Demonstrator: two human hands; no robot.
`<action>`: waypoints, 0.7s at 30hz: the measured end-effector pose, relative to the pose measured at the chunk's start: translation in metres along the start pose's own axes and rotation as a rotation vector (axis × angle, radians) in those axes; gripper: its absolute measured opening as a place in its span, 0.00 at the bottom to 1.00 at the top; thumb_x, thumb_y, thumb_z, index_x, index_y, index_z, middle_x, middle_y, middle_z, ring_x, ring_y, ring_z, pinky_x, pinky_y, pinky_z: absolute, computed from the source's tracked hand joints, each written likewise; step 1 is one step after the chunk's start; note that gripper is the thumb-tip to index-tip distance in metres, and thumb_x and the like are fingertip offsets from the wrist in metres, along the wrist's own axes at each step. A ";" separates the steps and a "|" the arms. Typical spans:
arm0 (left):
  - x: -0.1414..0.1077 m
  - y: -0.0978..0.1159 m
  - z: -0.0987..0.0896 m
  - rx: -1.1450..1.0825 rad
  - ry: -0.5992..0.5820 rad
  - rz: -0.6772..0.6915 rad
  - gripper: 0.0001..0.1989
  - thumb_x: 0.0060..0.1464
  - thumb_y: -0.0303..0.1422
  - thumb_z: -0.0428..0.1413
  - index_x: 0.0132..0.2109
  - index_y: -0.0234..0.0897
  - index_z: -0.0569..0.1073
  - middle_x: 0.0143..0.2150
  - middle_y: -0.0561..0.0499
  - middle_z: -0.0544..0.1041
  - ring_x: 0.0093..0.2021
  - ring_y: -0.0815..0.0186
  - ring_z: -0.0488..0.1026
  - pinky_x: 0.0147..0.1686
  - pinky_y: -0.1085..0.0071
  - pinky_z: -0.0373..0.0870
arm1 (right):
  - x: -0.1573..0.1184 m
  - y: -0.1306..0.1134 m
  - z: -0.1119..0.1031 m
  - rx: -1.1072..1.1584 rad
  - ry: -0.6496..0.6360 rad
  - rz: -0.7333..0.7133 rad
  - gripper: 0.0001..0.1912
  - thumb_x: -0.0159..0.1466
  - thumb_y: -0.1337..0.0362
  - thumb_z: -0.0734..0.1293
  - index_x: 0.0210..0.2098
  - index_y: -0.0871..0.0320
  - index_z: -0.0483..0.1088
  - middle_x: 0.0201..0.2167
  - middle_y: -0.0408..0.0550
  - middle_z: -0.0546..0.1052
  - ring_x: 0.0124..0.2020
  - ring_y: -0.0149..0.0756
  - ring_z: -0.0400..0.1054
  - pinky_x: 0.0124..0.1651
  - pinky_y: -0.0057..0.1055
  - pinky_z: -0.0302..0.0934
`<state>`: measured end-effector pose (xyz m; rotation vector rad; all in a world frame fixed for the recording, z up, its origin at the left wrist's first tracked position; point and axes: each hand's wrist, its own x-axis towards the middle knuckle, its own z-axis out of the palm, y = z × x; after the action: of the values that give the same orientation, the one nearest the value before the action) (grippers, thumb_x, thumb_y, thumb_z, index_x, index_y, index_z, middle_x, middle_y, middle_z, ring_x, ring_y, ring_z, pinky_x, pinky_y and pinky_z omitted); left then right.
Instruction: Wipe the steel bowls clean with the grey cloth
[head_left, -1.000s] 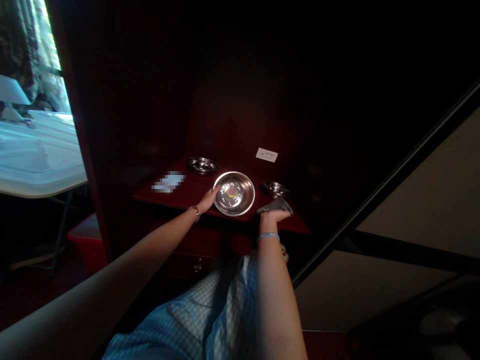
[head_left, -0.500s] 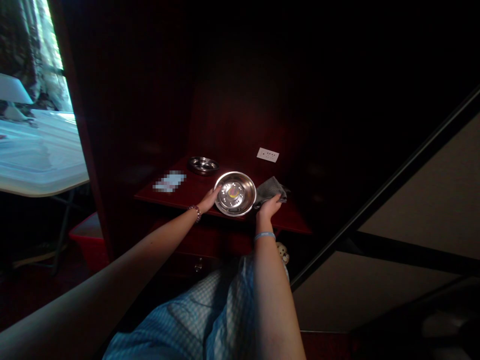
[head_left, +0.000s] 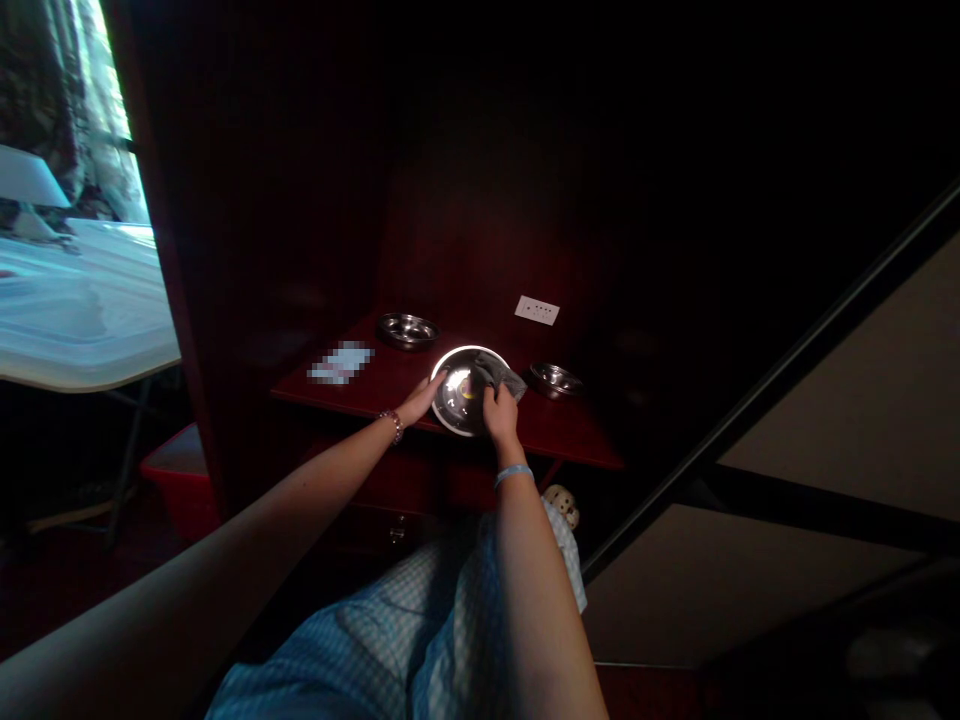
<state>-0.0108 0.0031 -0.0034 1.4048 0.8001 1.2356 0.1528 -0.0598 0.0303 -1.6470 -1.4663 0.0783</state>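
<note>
One steel bowl [head_left: 454, 412] is in the person's hands, over the front edge of the dark red worktop [head_left: 375, 387]. I cannot tell whether its base touches the surface. Inside it are a small yellow patch at the bottom, bright glints, and part of one grey cloth [head_left: 501, 372]. The bowl is round, so no side is longer; it is tilted, its mouth turned up and back towards the person.

The left hand [head_left: 420, 402] grasps the bowl's left rim, thumb on the inner side. The right hand [head_left: 501, 410] is closed on the cloth at the bowl's right side; the cloth lies against the inner wall, its long way slanting down to the right, one corner past the rim.

Two smaller steel dishes stand on the worktop, both upright with shiny insides: the left dish [head_left: 407, 332] behind the bowl, the right dish [head_left: 556, 380] just beyond the cloth. A blurred pale patch [head_left: 341, 363] lies near the worktop's left end. One white socket plate [head_left: 537, 310] is on the back wall, and one knob [head_left: 397, 532] shows below. Off to the left, one lamp [head_left: 31, 180] stands on a white table [head_left: 127, 335], with one red bin [head_left: 178, 485] lower down.
</note>
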 end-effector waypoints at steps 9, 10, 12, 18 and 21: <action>0.000 0.003 -0.001 0.027 -0.079 -0.012 0.35 0.52 0.61 0.49 0.45 0.32 0.79 0.41 0.42 0.82 0.48 0.53 0.76 0.54 0.62 0.67 | -0.003 -0.004 0.002 0.013 -0.184 -0.158 0.23 0.66 0.65 0.53 0.57 0.61 0.67 0.55 0.55 0.74 0.56 0.38 0.67 0.60 0.33 0.57; 0.000 0.003 -0.001 0.028 -0.083 -0.015 0.36 0.52 0.61 0.49 0.45 0.32 0.79 0.41 0.42 0.82 0.48 0.53 0.76 0.54 0.62 0.67 | -0.003 -0.005 0.002 0.019 -0.203 -0.177 0.24 0.67 0.65 0.53 0.58 0.61 0.66 0.56 0.54 0.73 0.57 0.38 0.66 0.60 0.32 0.57; -0.001 0.004 -0.001 0.027 -0.084 -0.016 0.37 0.52 0.62 0.48 0.46 0.31 0.79 0.41 0.41 0.82 0.48 0.53 0.76 0.54 0.62 0.67 | -0.003 -0.005 0.002 0.021 -0.242 -0.215 0.25 0.67 0.64 0.53 0.60 0.60 0.65 0.57 0.53 0.73 0.58 0.37 0.66 0.61 0.32 0.56; -0.001 0.005 -0.001 -0.022 -0.121 -0.006 0.40 0.51 0.63 0.48 0.53 0.31 0.76 0.46 0.41 0.82 0.52 0.52 0.75 0.57 0.62 0.65 | -0.003 -0.003 0.007 0.008 -0.334 -0.278 0.25 0.66 0.65 0.54 0.61 0.60 0.64 0.61 0.53 0.69 0.62 0.36 0.61 0.65 0.33 0.50; -0.001 0.004 -0.003 -0.018 -0.100 -0.010 0.41 0.50 0.63 0.49 0.55 0.32 0.75 0.51 0.40 0.79 0.57 0.53 0.72 0.59 0.63 0.62 | -0.005 -0.003 0.011 -0.028 -0.386 -0.193 0.22 0.67 0.64 0.56 0.56 0.60 0.69 0.60 0.54 0.69 0.62 0.37 0.60 0.66 0.34 0.50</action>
<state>-0.0142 0.0023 0.0005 1.4346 0.7247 1.1533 0.1432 -0.0584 0.0232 -1.5616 -1.9179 0.2817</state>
